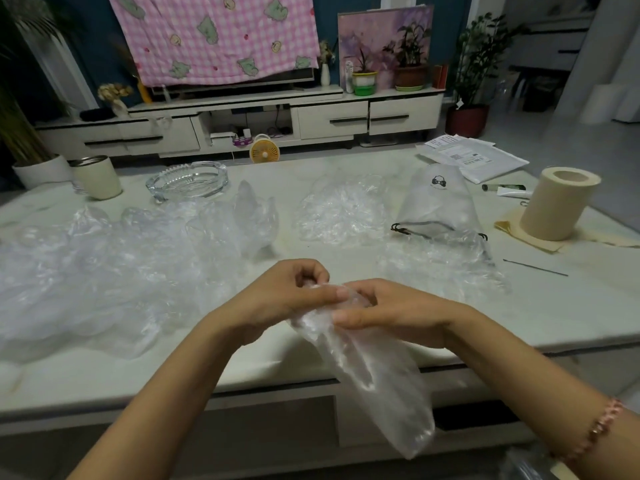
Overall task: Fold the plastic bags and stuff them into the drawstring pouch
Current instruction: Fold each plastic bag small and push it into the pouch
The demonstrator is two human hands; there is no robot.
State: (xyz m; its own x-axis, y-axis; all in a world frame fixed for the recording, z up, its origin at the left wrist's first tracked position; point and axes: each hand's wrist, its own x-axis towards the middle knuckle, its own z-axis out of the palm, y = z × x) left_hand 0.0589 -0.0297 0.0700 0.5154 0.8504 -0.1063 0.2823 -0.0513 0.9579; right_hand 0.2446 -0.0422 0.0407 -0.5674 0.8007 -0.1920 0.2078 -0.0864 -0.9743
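Observation:
Both hands hold one clear plastic bag (374, 372) above the table's near edge; its long body hangs down past the edge. My left hand (287, 299) pinches its top end with curled fingers. My right hand (388, 313) grips the same end from the right, thumb across the plastic. A big heap of crumpled clear bags (104, 265) covers the table's left half. Another clear bag (341, 209) lies flat further back. The translucent drawstring pouch (438, 202), with a black bow logo and black cord, stands at the right, and more plastic (446, 261) lies in front of it.
On the white table (554, 306) stand a glass ashtray (187, 181), a cream cup (97, 176), a paper roll (557, 206) on napkins, papers (474, 157) and a thin metal pin (535, 267). A TV cabinet and potted plants stand behind.

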